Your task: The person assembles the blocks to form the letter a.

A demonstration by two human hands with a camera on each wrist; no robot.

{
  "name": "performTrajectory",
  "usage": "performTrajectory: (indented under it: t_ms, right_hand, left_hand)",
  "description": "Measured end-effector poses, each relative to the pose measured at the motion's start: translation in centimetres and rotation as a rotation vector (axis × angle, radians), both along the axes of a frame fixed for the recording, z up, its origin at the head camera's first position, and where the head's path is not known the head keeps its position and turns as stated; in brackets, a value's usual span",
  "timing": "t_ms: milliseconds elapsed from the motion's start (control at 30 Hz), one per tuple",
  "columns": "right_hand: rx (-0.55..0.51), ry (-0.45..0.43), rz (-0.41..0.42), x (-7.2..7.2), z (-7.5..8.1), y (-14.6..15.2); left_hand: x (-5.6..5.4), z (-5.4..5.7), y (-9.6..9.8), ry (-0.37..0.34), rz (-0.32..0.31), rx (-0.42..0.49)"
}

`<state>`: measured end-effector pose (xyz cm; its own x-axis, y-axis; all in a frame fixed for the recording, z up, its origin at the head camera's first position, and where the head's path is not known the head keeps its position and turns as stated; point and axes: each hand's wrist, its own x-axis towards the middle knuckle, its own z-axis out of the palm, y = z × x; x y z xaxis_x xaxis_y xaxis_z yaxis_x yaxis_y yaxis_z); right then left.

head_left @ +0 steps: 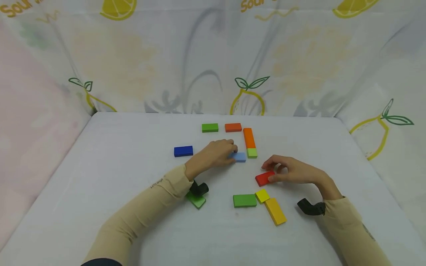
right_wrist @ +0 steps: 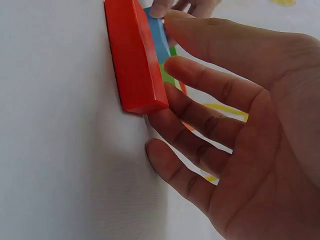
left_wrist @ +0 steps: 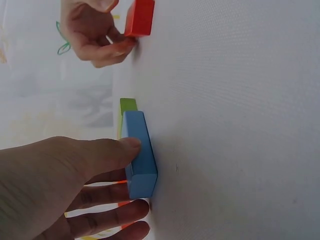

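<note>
Sitting left of the light blue block [head_left: 241, 157] on the white counter [head_left: 133, 147] is a dark blue block [head_left: 183, 151], plus a green block [head_left: 197, 201] nearer the person than the light blue one, partly hidden by the left sleeve [head_left: 166, 188]. Another green block [head_left: 210, 128] is behind the light blue one, off to its left. The left hand [head_left: 214, 153] reaches in from that same side, its grip pinching the light blue block, thumb on one face, fingers on the other. Behind it there's a red-orange block [head_left: 233, 127]; in front, a third green block [head_left: 244, 200]. Just right of it, a lime block [head_left: 252, 153] butts against an orange block [head_left: 249, 138] running toward the back. Front-right of it you've got a small yellow block [head_left: 262, 195], the red block [head_left: 262, 179] and a longer amber block [head_left: 275, 211] against the yellow one. Furthest right of it, the right hand [head_left: 293, 170] is at the red block, grip loosely spread, fingers bent; honestly can't tell if the fingertips touch it.
</note>
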<state>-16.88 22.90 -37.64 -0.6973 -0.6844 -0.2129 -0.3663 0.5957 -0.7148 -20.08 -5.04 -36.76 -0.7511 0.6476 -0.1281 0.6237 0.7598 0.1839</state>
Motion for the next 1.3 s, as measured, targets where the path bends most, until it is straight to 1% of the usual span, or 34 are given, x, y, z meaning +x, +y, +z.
performTrajectory:
  t_ms: [167, 300, 433, 700, 1300]
  right_hand:
    - [-0.006, 0.045, 0.020, 0.6, 0.0, -0.1]
    - [0.001, 0.064, 0.029, 1.0, -0.1, -0.1]
    - [0.014, 0.081, 0.032, 1.1, -0.2, -0.2]
    - [0.028, 0.128, 0.042, 1.1, -0.1, 0.0]
    - [0.048, 0.142, 0.049, 1.2, 0.2, -0.2]
  left_hand:
    - [-0.2, -0.1, 0.1, 0.009, 0.005, 0.002]
    - [-0.2, 0.0, 0.1, -0.002, 0.014, 0.004]
    - [-0.2, 0.0, 0.1, -0.005, 0.023, -0.006]
    - [-0.4, -0.2, 0.3, 0.017, 0.021, 0.002]
    - [-0.8, -0.4, 0.4, 0.034, 0.024, 0.008]
